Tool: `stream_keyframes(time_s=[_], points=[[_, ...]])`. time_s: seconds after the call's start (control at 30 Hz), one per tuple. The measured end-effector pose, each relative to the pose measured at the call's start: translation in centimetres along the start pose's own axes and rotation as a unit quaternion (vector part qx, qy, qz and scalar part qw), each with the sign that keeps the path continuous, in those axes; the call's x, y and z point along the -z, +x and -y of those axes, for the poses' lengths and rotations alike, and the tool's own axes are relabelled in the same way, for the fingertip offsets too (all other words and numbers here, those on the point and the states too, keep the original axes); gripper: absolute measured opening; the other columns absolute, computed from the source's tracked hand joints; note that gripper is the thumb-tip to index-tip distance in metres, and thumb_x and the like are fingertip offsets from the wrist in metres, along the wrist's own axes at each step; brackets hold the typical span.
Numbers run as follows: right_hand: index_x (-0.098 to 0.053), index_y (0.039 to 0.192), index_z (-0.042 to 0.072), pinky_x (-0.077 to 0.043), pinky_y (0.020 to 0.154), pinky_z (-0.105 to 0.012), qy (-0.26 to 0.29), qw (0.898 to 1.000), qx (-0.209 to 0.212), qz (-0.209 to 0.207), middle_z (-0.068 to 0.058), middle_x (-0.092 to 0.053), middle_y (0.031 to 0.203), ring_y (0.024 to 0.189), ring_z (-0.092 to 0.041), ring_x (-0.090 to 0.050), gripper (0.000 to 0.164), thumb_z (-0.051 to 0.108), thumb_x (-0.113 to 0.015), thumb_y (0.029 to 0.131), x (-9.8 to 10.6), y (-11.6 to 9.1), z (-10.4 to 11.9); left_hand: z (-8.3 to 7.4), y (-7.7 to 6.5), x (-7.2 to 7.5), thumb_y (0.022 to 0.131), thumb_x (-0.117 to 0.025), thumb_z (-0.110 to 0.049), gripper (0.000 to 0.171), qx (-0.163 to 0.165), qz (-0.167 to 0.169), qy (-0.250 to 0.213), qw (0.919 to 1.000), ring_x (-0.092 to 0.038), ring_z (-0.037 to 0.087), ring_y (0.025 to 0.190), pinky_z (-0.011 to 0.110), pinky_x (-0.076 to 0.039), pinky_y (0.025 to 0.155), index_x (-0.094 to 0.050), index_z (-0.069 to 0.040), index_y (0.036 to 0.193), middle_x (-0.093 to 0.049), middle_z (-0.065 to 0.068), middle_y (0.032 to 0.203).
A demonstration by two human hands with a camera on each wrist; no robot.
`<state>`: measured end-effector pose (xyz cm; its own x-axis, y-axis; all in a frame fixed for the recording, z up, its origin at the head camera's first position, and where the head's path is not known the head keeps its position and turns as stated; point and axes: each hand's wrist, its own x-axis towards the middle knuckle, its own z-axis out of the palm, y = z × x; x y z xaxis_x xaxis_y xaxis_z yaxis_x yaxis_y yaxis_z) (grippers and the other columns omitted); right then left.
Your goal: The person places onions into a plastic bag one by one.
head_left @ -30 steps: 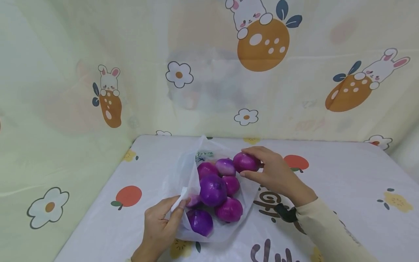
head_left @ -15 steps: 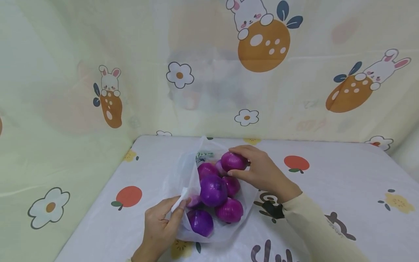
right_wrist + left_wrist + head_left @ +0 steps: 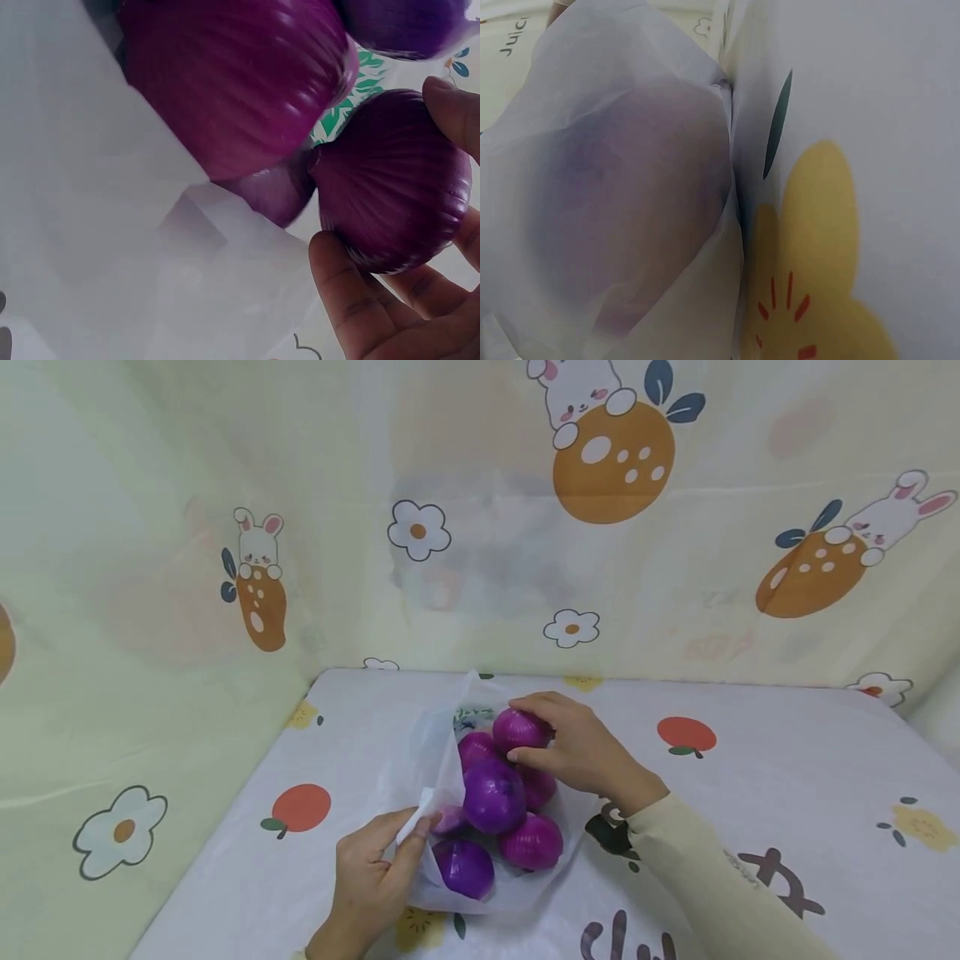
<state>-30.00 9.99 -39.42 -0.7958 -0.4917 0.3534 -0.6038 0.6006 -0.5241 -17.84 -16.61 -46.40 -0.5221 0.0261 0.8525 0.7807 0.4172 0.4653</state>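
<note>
A translucent white plastic bag lies with its mouth spread, several shiny purple onions heaped inside. My left hand pinches the bag's near-left edge between thumb and fingers. In the left wrist view the bag's film fills the left side, a purple shape showing blurred through it. With my right hand I grip one more onion at the far end of the heap, thumb on one side and fingers on the other. Up close, this held onion shows its ribbed skin and pointed tip beside the others.
The table has a white printed cloth with fruit pictures and lettering. A pale curtain with rabbits and flowers hangs along the back and left. Green print shows on the bag between the onions.
My right hand has moved left with the onion, from the bag's right rim to over the far part of the heap, covering a paler onion. My left hand keeps its pinch on the bag.
</note>
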Motion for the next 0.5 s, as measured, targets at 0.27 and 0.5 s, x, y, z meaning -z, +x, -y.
stream_keyframes(time_s=[0.27,0.5], points=[[-0.063,0.142,0.010,-0.058,0.098,-0.050,-0.009,1.000,0.002,-0.006,-0.011,-0.061,0.143,0.126,-0.032,-0.062,0.064,0.029,-0.087,0.086,-0.7,0.6,0.3,0.0,0.0,0.0,0.083,-0.070,0.016,0.026,-0.001,0.003,-0.001,1.0000,-0.076,0.011,0.095,0.019,-0.058,0.087,-0.079,0.002,0.104,-0.080,0.013,0.094],[-0.064,0.142,0.010,-0.058,0.099,-0.052,-0.009,1.000,-0.003,-0.015,-0.013,-0.060,0.144,0.127,-0.034,-0.061,0.063,0.025,-0.088,0.085,-1.4,1.0,0.4,-0.1,0.1,0.0,0.083,-0.070,0.015,0.026,0.006,0.006,-0.003,1.0000,-0.076,0.011,0.094,0.019,-0.058,0.087,-0.079,0.002,0.104,-0.080,0.013,0.094]])
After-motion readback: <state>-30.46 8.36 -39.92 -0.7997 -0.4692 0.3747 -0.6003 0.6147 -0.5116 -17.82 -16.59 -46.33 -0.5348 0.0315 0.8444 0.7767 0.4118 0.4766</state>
